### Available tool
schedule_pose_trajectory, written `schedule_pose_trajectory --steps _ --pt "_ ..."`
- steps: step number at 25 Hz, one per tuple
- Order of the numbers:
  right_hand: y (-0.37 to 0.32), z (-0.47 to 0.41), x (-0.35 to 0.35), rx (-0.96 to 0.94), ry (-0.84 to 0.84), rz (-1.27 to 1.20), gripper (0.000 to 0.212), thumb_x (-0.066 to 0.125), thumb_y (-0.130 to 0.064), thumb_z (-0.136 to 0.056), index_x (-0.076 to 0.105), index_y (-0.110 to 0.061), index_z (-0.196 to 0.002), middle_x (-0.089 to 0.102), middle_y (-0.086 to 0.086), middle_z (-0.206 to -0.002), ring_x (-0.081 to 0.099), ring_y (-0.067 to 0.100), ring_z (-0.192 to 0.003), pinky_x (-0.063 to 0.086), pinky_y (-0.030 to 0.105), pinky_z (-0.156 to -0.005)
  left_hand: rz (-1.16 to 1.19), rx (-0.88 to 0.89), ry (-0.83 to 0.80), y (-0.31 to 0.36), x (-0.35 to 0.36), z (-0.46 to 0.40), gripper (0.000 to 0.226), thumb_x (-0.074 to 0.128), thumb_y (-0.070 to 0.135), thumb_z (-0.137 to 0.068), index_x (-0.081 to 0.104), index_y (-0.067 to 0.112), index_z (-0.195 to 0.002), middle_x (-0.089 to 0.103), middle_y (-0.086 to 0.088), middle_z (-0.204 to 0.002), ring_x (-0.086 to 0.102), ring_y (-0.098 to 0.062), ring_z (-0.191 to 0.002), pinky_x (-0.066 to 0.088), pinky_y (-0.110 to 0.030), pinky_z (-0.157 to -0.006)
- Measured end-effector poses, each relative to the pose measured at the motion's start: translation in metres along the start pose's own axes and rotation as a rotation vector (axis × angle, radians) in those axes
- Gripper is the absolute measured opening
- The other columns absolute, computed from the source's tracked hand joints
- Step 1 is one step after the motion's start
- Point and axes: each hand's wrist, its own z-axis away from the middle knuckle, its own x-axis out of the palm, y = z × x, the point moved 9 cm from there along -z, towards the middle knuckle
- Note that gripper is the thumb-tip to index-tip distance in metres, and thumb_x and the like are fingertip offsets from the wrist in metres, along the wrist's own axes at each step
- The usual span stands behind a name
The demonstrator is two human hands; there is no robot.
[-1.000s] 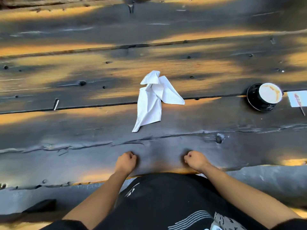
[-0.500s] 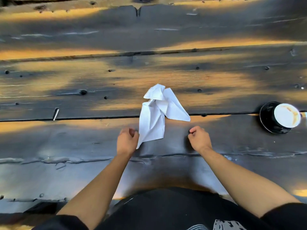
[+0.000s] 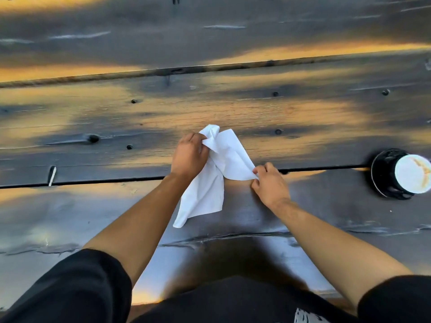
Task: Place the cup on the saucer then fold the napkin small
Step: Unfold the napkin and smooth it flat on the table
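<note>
A crumpled white napkin (image 3: pixel 210 183) lies in the middle of the dark wooden table (image 3: pixel 116 206). My left hand (image 3: pixel 189 157) grips its upper left part, fingers closed on the bunched paper. My right hand (image 3: pixel 268 183) pinches the napkin's right corner between thumb and fingers. The napkin's lower end trails loose toward me. At the far right a black cup with a white, brown-stained inside (image 3: pixel 411 173) stands on a black saucer (image 3: pixel 379 180).
The table is made of wide dark planks with gaps, knots and nail holes. A small white peg (image 3: pixel 51 175) sticks out of the plank gap at the left. My black-clothed lap fills the bottom of the view.
Both hands moved forward from the table's near edge to the napkin and took hold of it, the left at its upper part, the right at its right corner.
</note>
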Motion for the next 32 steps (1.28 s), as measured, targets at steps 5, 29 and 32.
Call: schedule_pose_trajectory --steps 5,29,32 --pt "0.017 0.014 -0.015 0.083 0.088 0.011 0.022 0.049 -0.020 -0.090 0.063 -0.005 -0.099 0.061 0.014 -0.102 0.057 0.034 -0.100 0.046 0.039 -0.079 0.042 -0.142 0.093 -0.029 -0.025 0.019 0.016 0.054 0.014 -0.092 0.065 0.003 -0.095 0.064 -0.013 -0.092 0.059 -0.032 -0.085 0.047 -0.039 -0.070" --pt "-0.017 0.031 -0.163 0.135 0.313 -1.249 0.015 0.052 -0.016 -0.102 0.056 -0.005 -0.094 0.062 0.014 -0.075 0.059 0.012 -0.041 0.046 0.024 -0.040 0.315 -0.462 0.324 -0.067 -0.184 0.053 0.039 0.064 0.033 -0.092 0.055 0.009 -0.062 0.056 -0.011 -0.065 0.052 -0.025 -0.061 0.049 -0.041 -0.061" --pt "-0.052 0.012 -0.258 -0.012 0.440 -1.323 0.014 0.053 -0.012 -0.100 0.061 -0.005 -0.091 0.066 0.013 -0.080 0.069 0.015 -0.057 0.055 0.026 -0.052 0.586 -0.369 0.415 -0.021 -0.249 -0.001 0.031 0.063 0.027 -0.092 0.068 0.007 -0.069 0.072 -0.014 -0.066 0.064 -0.024 -0.047 0.057 -0.035 -0.053"
